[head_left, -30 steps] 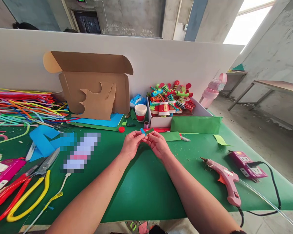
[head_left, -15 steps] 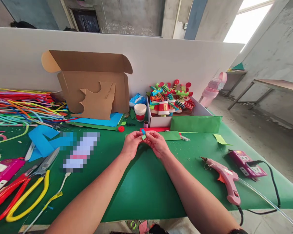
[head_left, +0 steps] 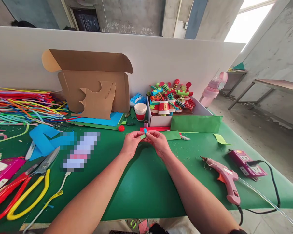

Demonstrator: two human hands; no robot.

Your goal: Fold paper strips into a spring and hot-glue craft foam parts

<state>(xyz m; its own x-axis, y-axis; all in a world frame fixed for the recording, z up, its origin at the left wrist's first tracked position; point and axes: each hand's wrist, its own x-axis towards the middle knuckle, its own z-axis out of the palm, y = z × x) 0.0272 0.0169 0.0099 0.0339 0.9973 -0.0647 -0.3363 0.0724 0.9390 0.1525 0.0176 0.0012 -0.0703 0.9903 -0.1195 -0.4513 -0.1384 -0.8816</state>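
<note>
Over the middle of the green table, my left hand [head_left: 131, 143] and my right hand [head_left: 159, 141] meet fingertip to fingertip. Between them they pinch small paper strips [head_left: 143, 136], one green and one blue, crossing each other. My fingers cover part of the strips. Just behind my hands lies a flat green paper piece [head_left: 174, 135] with a red one partly under it. A small pale roll [head_left: 146, 123] stands close by, in front of an open box [head_left: 160, 122] filled with colourful paper-cup figures.
Scissors [head_left: 42, 175], blue paper strips [head_left: 42, 143] and bundled pipe cleaners [head_left: 21, 107] are on the left. A pink glue gun [head_left: 224, 178] with its cord and a purple power strip [head_left: 246, 164] lie right. Behind stand paper cups [head_left: 140, 112] and a cardboard box [head_left: 92, 61].
The strips between my fingertips have shifted: the blue end now stands more to the right, and the green end points left. Both hands have stayed in nearly the same place.
</note>
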